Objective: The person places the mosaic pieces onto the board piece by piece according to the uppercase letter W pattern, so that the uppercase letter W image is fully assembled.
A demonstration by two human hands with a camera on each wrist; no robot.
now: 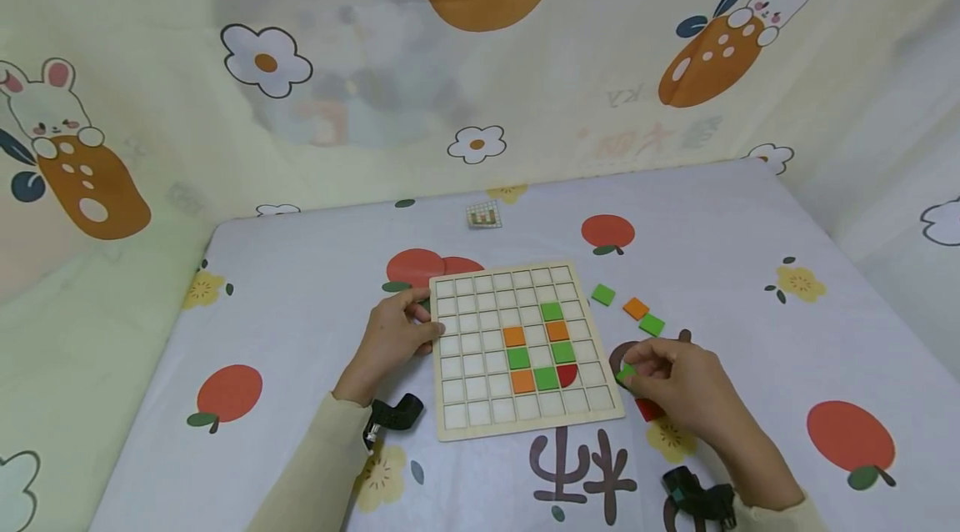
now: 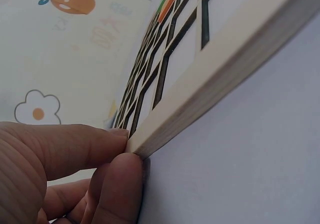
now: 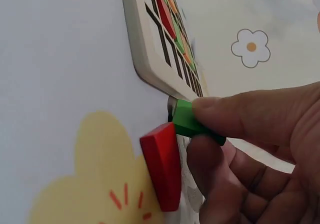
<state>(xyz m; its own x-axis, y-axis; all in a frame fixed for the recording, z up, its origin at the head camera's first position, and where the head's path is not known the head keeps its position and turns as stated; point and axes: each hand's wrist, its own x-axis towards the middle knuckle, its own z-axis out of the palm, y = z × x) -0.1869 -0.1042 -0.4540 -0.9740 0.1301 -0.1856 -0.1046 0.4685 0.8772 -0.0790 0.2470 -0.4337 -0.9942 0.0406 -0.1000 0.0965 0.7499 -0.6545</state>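
Two sleeves (image 1: 315, 465), cut off at frame bottom; left hand (image 1: 390, 330) pinches the central board (image 1: 472, 365), eight tiles (image 1: 547, 378) inset; right hand (image 1: 686, 386) pinches one green tile (image 3: 184, 118), half-hiding one red piece (image 1: 648, 409)

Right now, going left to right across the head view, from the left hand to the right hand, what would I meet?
Left hand → gridded board → loose green tile just right of the board → held green tile → right hand.
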